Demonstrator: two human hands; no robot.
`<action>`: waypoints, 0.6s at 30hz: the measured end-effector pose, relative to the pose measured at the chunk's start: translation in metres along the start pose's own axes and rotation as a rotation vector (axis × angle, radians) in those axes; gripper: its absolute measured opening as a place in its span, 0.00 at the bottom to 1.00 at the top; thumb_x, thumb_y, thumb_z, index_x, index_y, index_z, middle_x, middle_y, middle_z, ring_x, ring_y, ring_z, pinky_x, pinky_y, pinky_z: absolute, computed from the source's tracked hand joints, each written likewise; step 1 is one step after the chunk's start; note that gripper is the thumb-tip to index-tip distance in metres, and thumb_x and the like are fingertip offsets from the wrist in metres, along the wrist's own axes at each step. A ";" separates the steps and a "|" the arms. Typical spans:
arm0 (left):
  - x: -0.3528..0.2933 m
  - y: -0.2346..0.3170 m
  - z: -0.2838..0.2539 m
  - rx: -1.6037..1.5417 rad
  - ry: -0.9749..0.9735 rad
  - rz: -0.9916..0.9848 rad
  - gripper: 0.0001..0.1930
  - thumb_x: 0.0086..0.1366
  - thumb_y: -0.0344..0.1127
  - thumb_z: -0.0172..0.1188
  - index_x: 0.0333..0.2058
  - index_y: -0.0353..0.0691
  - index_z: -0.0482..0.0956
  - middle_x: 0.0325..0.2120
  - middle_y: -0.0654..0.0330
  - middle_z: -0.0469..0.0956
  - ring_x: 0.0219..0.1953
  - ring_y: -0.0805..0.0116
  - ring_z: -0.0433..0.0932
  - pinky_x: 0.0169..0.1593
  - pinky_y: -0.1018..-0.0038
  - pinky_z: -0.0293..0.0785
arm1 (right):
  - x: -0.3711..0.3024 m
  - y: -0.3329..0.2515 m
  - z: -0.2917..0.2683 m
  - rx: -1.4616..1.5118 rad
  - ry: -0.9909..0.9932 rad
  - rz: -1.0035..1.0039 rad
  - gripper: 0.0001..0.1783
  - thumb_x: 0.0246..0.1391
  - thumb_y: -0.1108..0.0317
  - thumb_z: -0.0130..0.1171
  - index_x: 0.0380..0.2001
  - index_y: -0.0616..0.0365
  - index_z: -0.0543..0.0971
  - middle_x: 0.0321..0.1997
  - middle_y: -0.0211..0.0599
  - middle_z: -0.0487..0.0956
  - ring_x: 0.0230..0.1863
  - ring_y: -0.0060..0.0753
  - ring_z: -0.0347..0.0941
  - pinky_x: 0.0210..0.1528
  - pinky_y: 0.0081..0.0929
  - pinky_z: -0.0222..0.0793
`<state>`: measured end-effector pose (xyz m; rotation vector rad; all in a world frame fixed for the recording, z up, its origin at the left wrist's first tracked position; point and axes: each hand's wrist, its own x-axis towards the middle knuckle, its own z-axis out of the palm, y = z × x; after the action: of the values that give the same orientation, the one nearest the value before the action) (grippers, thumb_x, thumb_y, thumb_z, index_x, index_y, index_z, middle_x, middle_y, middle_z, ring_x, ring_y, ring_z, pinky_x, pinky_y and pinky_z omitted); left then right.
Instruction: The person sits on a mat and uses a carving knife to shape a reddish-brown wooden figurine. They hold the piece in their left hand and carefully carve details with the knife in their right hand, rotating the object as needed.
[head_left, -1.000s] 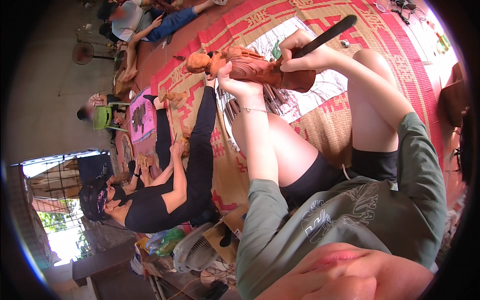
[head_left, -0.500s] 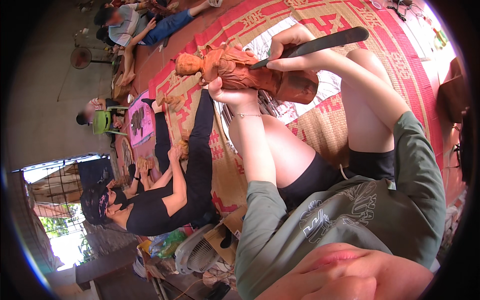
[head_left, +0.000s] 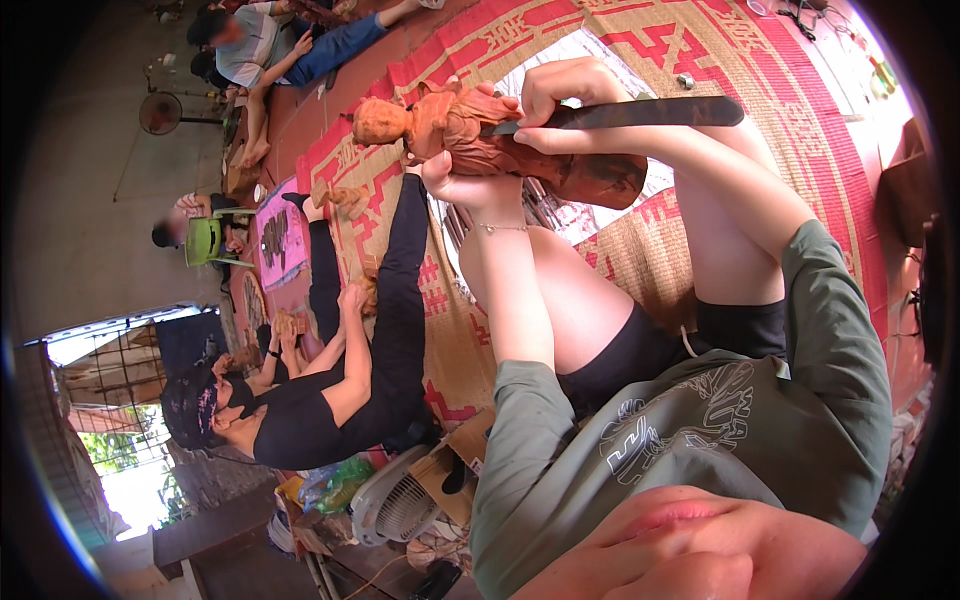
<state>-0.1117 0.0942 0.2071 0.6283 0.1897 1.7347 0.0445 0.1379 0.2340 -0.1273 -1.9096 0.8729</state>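
A reddish-brown carved wooden statue (head_left: 455,125) of a robed figure lies sideways above my lap, its round head toward the left. My left hand (head_left: 475,188) is closed around its underside, thumb against the body. In my right hand (head_left: 575,90) is a carving knife (head_left: 660,112) with a long dark handle, gripped like a pen. Its blade tip touches the folds of the robe near the figure's middle. Below the statue, several slim carving tools (head_left: 542,205) lie on a white sheet (head_left: 575,48), partly hidden by my hand and the statue.
A red-and-tan woven mat (head_left: 640,250) spreads under my legs. Left of me sits a co-worker in black (head_left: 310,415), handling a wooden piece. A smaller carving (head_left: 342,198) stands on the mat. Farther off are a pink cloth (head_left: 280,240) with tools, a green chair (head_left: 203,242) and a white fan (head_left: 395,505).
The knife's tip has shifted left along the robe toward the figure's chest, and its handle now lies more level. The statue has tipped slightly. My left hand keeps its hold.
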 end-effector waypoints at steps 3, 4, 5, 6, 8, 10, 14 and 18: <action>0.001 0.000 0.000 0.010 -0.009 -0.008 0.37 0.41 0.46 0.52 0.51 0.32 0.59 0.40 0.40 0.69 0.37 0.45 0.74 0.41 0.56 0.74 | -0.004 0.002 0.001 -0.021 -0.025 -0.026 0.11 0.41 0.73 0.60 0.15 0.64 0.69 0.19 0.39 0.72 0.21 0.35 0.69 0.26 0.26 0.63; 0.000 0.000 0.002 0.027 0.002 -0.010 0.37 0.41 0.46 0.51 0.51 0.32 0.59 0.40 0.40 0.69 0.37 0.45 0.74 0.40 0.56 0.75 | -0.004 0.003 0.001 -0.036 -0.024 -0.032 0.11 0.40 0.73 0.59 0.14 0.63 0.68 0.18 0.39 0.71 0.20 0.36 0.69 0.25 0.26 0.62; -0.001 -0.001 0.004 0.044 0.012 -0.013 0.37 0.41 0.46 0.51 0.51 0.32 0.59 0.40 0.40 0.69 0.36 0.45 0.74 0.39 0.56 0.75 | -0.005 0.003 -0.001 -0.046 -0.051 -0.018 0.12 0.40 0.74 0.59 0.13 0.63 0.67 0.17 0.39 0.71 0.20 0.36 0.69 0.24 0.26 0.62; -0.002 -0.001 0.006 0.061 0.023 -0.016 0.37 0.41 0.46 0.51 0.51 0.32 0.59 0.40 0.41 0.69 0.36 0.46 0.74 0.39 0.56 0.75 | -0.009 0.003 -0.004 -0.057 -0.078 -0.004 0.12 0.40 0.74 0.59 0.13 0.63 0.67 0.17 0.39 0.71 0.19 0.35 0.68 0.23 0.26 0.61; -0.002 -0.001 0.003 0.073 0.015 -0.025 0.37 0.41 0.46 0.52 0.51 0.32 0.60 0.40 0.41 0.69 0.36 0.46 0.74 0.38 0.55 0.75 | -0.009 0.001 -0.007 -0.061 -0.089 0.013 0.12 0.39 0.74 0.59 0.13 0.63 0.66 0.16 0.39 0.70 0.18 0.35 0.68 0.22 0.26 0.61; -0.001 0.000 0.004 0.081 0.003 -0.032 0.37 0.41 0.46 0.52 0.51 0.32 0.60 0.40 0.41 0.69 0.36 0.45 0.74 0.38 0.56 0.75 | -0.010 -0.004 -0.005 -0.034 -0.065 0.018 0.12 0.39 0.74 0.59 0.12 0.63 0.66 0.15 0.39 0.70 0.18 0.35 0.68 0.21 0.26 0.60; -0.001 0.001 0.004 0.103 -0.013 -0.029 0.37 0.40 0.46 0.52 0.51 0.33 0.60 0.40 0.41 0.69 0.36 0.46 0.74 0.38 0.57 0.75 | -0.012 -0.003 0.001 0.009 0.042 0.067 0.11 0.39 0.75 0.59 0.13 0.63 0.67 0.16 0.39 0.71 0.18 0.33 0.68 0.22 0.26 0.61; -0.002 -0.001 0.007 0.103 -0.025 -0.040 0.37 0.40 0.46 0.52 0.51 0.33 0.60 0.40 0.41 0.69 0.36 0.47 0.75 0.40 0.57 0.74 | -0.011 -0.004 0.005 0.040 0.090 0.091 0.11 0.41 0.72 0.59 0.14 0.63 0.68 0.15 0.36 0.68 0.18 0.27 0.65 0.22 0.24 0.59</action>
<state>-0.1070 0.0908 0.2124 0.7170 0.2737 1.6860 0.0473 0.1275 0.2266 -0.2278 -1.8129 0.9502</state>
